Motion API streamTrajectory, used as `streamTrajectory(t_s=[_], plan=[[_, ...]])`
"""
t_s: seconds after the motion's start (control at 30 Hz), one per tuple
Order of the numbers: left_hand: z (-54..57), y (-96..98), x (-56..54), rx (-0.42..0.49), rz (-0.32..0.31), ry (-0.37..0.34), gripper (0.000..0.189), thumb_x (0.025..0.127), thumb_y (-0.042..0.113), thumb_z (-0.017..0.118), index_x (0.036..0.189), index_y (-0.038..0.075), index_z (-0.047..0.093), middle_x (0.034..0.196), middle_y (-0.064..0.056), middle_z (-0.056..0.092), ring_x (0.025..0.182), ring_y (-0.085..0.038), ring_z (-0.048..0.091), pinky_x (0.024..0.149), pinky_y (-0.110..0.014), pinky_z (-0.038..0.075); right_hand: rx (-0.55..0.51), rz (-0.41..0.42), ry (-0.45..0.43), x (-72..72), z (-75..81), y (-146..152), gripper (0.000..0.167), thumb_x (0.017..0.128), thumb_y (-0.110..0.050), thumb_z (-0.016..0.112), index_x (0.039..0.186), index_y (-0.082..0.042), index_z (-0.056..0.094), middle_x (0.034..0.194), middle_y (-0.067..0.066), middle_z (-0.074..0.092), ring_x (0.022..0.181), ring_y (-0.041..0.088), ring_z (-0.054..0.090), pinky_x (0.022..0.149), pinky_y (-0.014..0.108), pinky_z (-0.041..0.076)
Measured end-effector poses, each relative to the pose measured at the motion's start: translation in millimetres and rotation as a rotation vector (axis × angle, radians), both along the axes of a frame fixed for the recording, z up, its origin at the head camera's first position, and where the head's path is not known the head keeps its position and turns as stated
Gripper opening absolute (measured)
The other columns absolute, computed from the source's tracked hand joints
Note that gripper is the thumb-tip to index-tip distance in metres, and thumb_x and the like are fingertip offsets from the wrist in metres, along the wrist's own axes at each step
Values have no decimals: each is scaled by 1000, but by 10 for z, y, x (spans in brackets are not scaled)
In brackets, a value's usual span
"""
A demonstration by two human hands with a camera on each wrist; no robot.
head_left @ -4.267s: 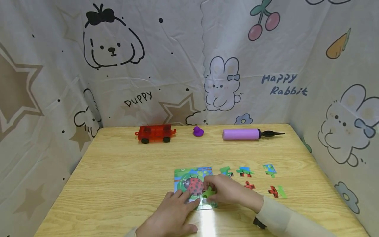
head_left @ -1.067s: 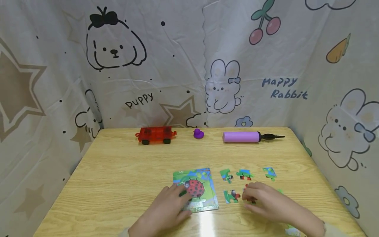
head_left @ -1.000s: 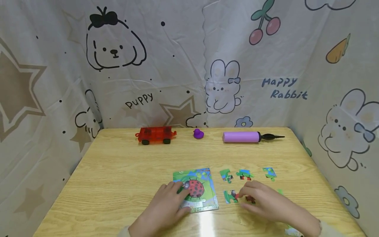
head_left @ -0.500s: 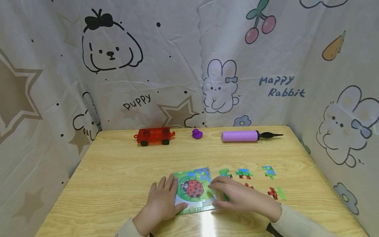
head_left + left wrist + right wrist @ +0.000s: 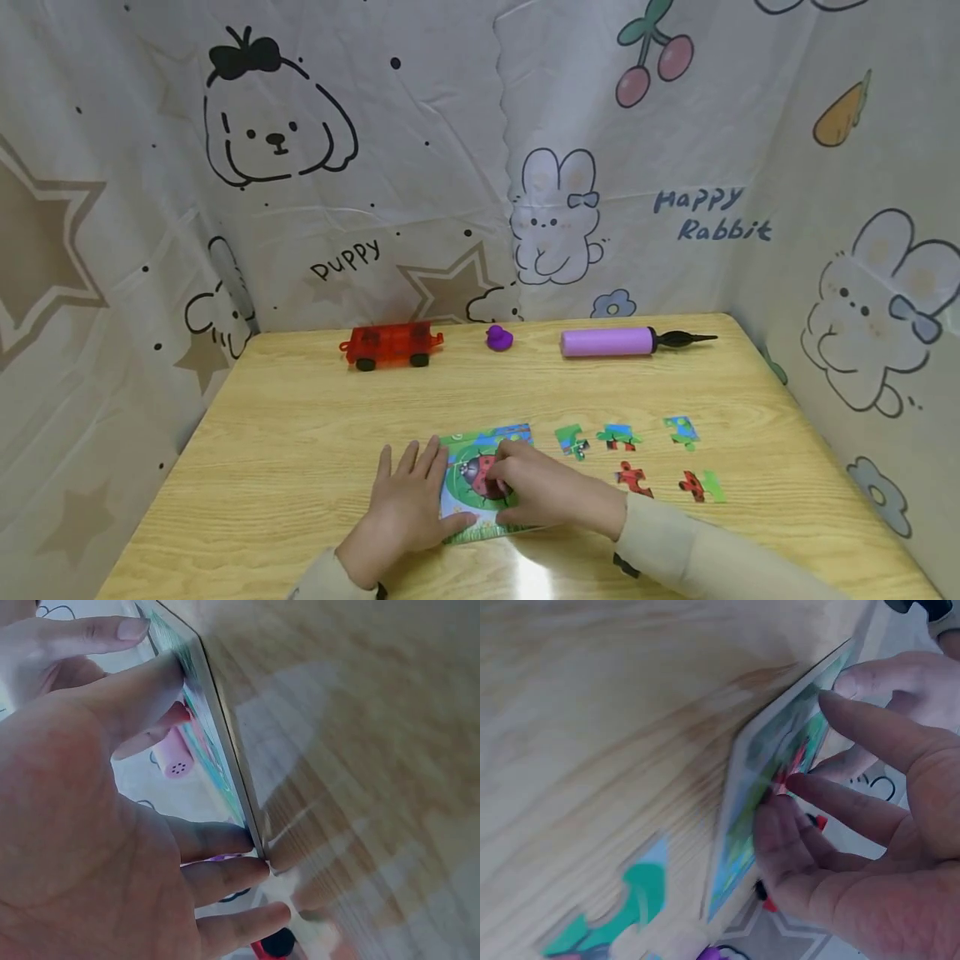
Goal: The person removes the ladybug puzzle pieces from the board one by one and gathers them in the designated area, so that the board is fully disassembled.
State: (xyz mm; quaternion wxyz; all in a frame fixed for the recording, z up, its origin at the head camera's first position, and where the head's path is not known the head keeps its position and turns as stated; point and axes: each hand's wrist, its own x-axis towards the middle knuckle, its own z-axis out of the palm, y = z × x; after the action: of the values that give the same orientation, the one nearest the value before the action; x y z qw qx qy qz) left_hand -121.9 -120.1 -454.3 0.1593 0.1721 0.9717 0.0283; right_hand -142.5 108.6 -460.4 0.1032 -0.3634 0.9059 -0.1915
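A square ladybug puzzle board (image 5: 461,497) lies on the table, partly covered by my right hand. My left hand (image 5: 408,507) is along its left edge, fingers straight and spread, thumb over the near-left corner. In the left wrist view, the fingertips (image 5: 244,838) meet the board's side. My right hand (image 5: 546,490) is over the right half of the board, pinching a puzzle piece mostly hidden by the fingers. A bit of red shows at the fingertips (image 5: 769,814) in the right wrist view. Loose puzzle pieces (image 5: 633,479) lie to the right, red, green and blue.
A wooden table (image 5: 322,417) carries everything. Along its back edge stand a red toy wagon (image 5: 390,344), a purple rubber duck (image 5: 499,337) and a lilac hand pump (image 5: 607,342) with a black nozzle. A printed curtain (image 5: 435,150) encloses the back and sides.
My right hand has gone from the loose pieces leftward onto the board; the green piece with the ladybug's head has left its spot. My left hand has shifted off the picture to the board's left edge.
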Motion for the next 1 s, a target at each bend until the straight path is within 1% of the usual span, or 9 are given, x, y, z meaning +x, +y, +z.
streamTrajectory(t_s=[0.1, 0.17, 0.27, 0.37, 0.5, 0.63, 0.73, 0.87, 1.0], plan=[[13, 20, -17, 1, 5, -13, 108, 88, 80, 61, 164, 7, 35, 174, -13, 29, 159, -42, 31, 127, -73, 12, 5, 7, -18, 7, 36, -58, 28, 79, -19, 92, 102, -11, 79, 100, -1, 71, 88, 5, 56, 79, 20, 53], [16, 36, -30, 8, 5, -11, 109, 87, 80, 62, 163, 6, 36, 173, -14, 30, 158, -43, 32, 127, -73, 13, 9, 5, -28, 11, 48, -74, 28, 78, -16, 91, 103, -10, 80, 95, -2, 74, 84, 4, 59, 77, 20, 55], [10, 48, -47, 16, 2, 0, 110, 86, 80, 65, 162, 5, 38, 172, -16, 32, 156, -43, 35, 126, -73, 15, 6, 9, -45, 7, 57, -95, 26, 78, -13, 91, 100, -8, 79, 88, -3, 74, 77, 3, 58, 72, 19, 53], [-2, 49, -56, 17, 1, 8, 111, 85, 79, 66, 161, 4, 38, 171, -16, 33, 155, -43, 36, 126, -74, 16, 25, 3, -70, -7, 61, -110, 27, 77, -14, 91, 100, -9, 77, 87, -3, 73, 77, 3, 56, 70, 19, 52], [-15, 54, -60, 13, -3, 2, 111, 84, 80, 66, 161, 4, 38, 171, -16, 33, 155, -43, 36, 125, -75, 16, 49, -28, -126, -18, 76, -85, 32, 78, -18, 93, 102, -12, 74, 94, -4, 70, 84, 4, 56, 75, 20, 53], [-25, 53, -66, 7, -7, -1, 111, 85, 80, 64, 161, 5, 38, 172, -15, 32, 155, -43, 36, 125, -75, 16, -6, -42, -156, -16, 48, -42, 31, 79, -17, 93, 101, -15, 72, 97, -6, 63, 86, 2, 53, 77, 19, 52], [-23, 47, -64, 11, -5, 1, 111, 84, 80, 65, 161, 5, 38, 171, -16, 32, 155, -44, 36, 125, -75, 16, -61, -35, -146, -10, 4, -8, 30, 80, -17, 92, 101, -17, 70, 97, -7, 60, 85, 2, 51, 76, 19, 51], [-18, 39, -55, 17, -4, 7, 111, 84, 79, 66, 160, 4, 39, 171, -16, 33, 154, -44, 36, 124, -75, 17, -134, -14, -147, 9, -41, 52, 26, 85, -15, 88, 96, -19, 65, 87, -10, 60, 77, 0, 50, 70, 18, 47], [-17, 32, -45, 21, -2, 8, 110, 84, 78, 67, 160, 4, 39, 171, -17, 34, 154, -44, 37, 124, -75, 18, -203, 10, -174, 61, -30, 149, 22, 92, -14, 82, 88, -18, 60, 77, -12, 54, 69, -2, 44, 62, 16, 42]])
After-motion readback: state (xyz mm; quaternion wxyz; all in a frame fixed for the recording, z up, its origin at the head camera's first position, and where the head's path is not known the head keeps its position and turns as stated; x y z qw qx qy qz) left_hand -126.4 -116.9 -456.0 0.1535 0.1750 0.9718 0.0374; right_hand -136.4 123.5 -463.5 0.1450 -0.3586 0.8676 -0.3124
